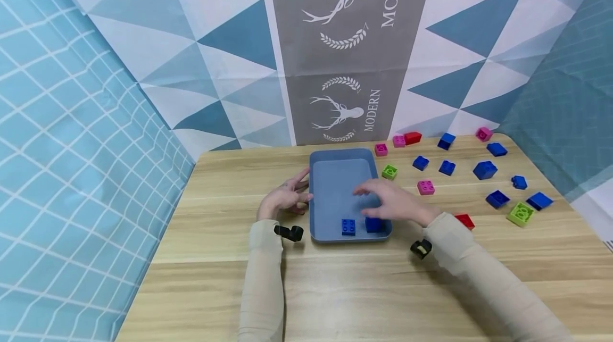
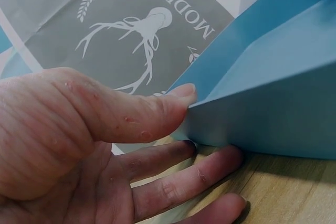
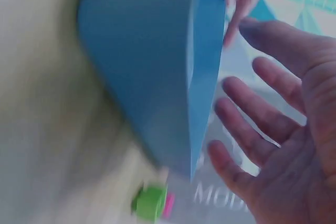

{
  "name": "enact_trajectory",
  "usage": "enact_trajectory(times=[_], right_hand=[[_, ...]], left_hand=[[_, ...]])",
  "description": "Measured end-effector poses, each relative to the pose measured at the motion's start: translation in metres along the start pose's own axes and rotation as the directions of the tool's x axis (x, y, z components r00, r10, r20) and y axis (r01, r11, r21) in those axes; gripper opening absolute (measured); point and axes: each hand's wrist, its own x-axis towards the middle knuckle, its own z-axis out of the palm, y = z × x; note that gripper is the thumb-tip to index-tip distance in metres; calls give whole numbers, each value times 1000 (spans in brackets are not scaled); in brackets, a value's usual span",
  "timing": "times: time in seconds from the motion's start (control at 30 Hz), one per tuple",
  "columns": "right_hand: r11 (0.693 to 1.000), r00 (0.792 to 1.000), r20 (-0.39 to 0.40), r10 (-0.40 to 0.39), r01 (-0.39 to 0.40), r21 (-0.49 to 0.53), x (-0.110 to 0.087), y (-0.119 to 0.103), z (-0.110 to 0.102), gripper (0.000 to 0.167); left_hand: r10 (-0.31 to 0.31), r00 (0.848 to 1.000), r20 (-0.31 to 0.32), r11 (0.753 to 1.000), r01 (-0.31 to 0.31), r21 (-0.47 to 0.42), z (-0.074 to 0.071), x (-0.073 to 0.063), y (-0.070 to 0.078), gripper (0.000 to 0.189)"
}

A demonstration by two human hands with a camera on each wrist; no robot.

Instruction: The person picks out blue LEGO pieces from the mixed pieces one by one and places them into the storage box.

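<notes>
Right hand [image 1: 390, 200] hovers over the tray [image 1: 331, 185], its grip loosely spread and free, two blue bricks [image 1: 348, 227] at the near end, while left hand [image 1: 286, 197], fingers extended, touches the tray's left side on the worktop [image 1: 210, 230]!

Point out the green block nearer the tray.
The green block just right of the tray in the head view; the other green block lies much farther right.
</notes>
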Motion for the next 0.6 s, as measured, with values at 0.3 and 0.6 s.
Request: enact_trajectory(times=[0.3,0.6], right_hand=[[970,951,-214,222,-237,-45,-9,50,-55,42],[852,868,-207,452,-489,-188,-10,98,-61,50]], left_hand=[[-5,1000,-1,1000,5,13,-2,0,0,88],[-7,1000,0,1000,7,16,0,1,0,87]])
